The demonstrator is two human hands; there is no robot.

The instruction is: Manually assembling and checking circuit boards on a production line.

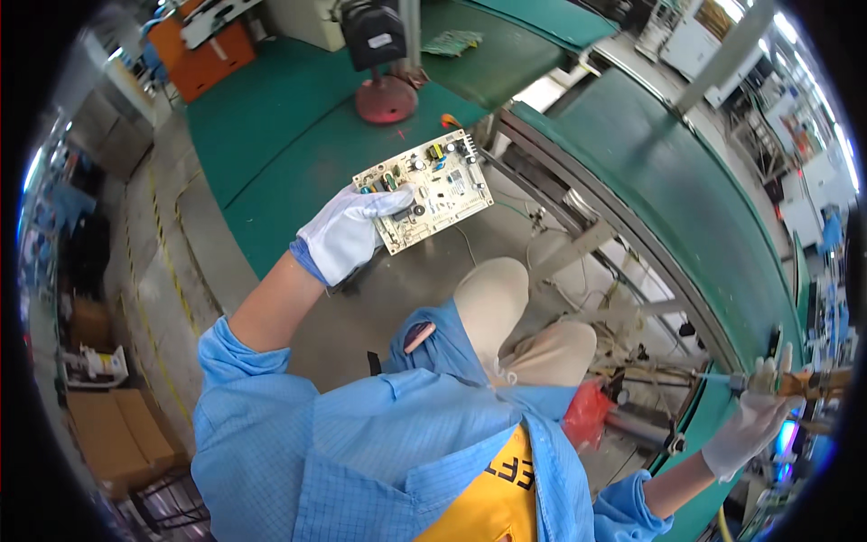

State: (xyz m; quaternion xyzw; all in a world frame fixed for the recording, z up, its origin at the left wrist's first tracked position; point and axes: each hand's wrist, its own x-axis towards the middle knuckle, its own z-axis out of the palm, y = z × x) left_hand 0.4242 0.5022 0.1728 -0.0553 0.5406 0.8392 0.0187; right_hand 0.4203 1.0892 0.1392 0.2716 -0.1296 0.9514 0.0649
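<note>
The circuit board, upper centre, gripped at one end by the left hand, may tip if the fingers slacken; whether the right hand, lower right, grips cannot be told.

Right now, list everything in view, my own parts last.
Circuit board: one, cream, upper centre
Device: one, black, red base, beyond board
Worktop: one, green, beneath device
Bench: one, green, right
Panel: one, orange, upper left
Cartons: count unclear, brown, lower left
Bag: one, red, right of centre
Machinery: count unclear, whitish, upper right
Jacket: one, blue, lower centre
Legs: two, cream trousers, centre
Left hand: one, white glove, on board
Right hand: one, white glove, far right
</note>
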